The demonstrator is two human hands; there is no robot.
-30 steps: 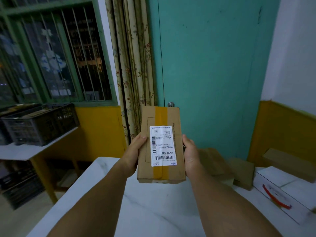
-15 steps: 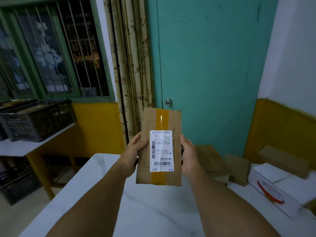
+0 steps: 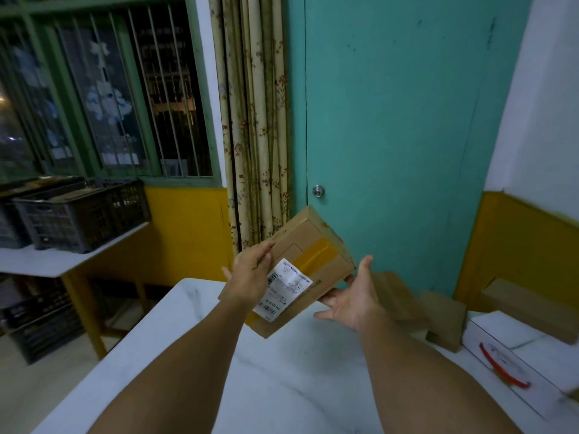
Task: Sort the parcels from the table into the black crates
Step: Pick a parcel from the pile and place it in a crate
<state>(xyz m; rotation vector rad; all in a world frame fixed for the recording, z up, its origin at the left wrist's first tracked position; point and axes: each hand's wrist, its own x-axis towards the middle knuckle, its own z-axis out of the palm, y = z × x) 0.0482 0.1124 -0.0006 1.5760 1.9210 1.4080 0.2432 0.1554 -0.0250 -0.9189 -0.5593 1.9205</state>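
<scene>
Parcel [image 3: 308, 270] is tilting in the air above the far end of the table [image 3: 282, 386], its upper end leaning right toward the door [image 3: 398, 136], clear of the tabletop. It is a flat brown carton with a yellow tape band across its face and a white label [image 3: 283, 291] with barcodes sitting slantwise near its lower end.

Left hand [image 3: 252, 278] is gripping the parcel's left edge, thumb lying over the front face and fingers going behind the carton. Right hand [image 3: 352, 296] is spreading open, palm up, fingers straight and fanned; its fingertips are touching the parcel's lower right edge from below, supporting rather than clasping it. Both forearms are reaching in from the bottom of the view.

Black crates [image 3: 84, 214] are standing well apart from the parcel, on a white shelf [image 3: 47, 261] at the left under a barred window [image 3: 103, 89]; brown things are lying inside them, too dim to tell apart. Darker crates are sitting below that shelf, too dark to make out.

More brown boxes [image 3: 445, 321] are lying on the table's far right side, near the right hand, and beside them a white box [image 3: 513, 364] with a red mark is lying flat. A flowered curtain [image 3: 253, 120] is hanging between the window and the door.
</scene>
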